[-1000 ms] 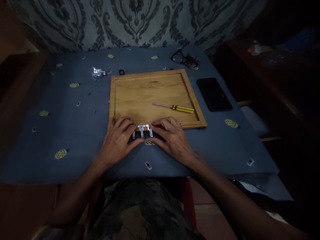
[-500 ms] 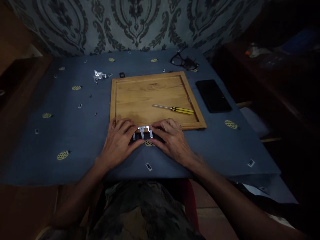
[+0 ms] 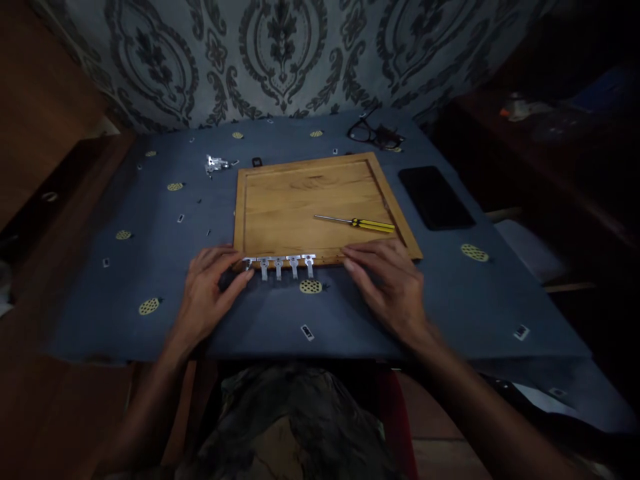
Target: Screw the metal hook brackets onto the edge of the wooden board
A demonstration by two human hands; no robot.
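A shallow wooden panel with a raised frame (image 3: 305, 164) lies on the cloth. Along its front edge sits a row of several small silver metal clips (image 3: 279, 268), their tabs pointing towards me. My left hand (image 3: 207, 287) is at the front left corner, thumb and forefinger closed around the leftmost clip. Farther right, my right hand (image 3: 390, 283) has its fingertips and thumb closed on the frame's front edge, apart from the clips. Inside the frame rests a screwdriver (image 3: 373, 225) with a yellow and black handle, its shaft pointing left.
A small pile of silver metal pieces (image 3: 216, 164) lies at the back left, near a small black square piece (image 3: 257, 162). Eyeglasses (image 3: 375, 137) lie behind the panel, and a black phone or tablet (image 3: 436, 198) is to its right. A blue patterned cloth (image 3: 240, 327) covers the table.
My hands have moved apart along the front edge, left hand to the left, right hand to the right. More of the clip row now shows between them. The camera view has shifted slightly.
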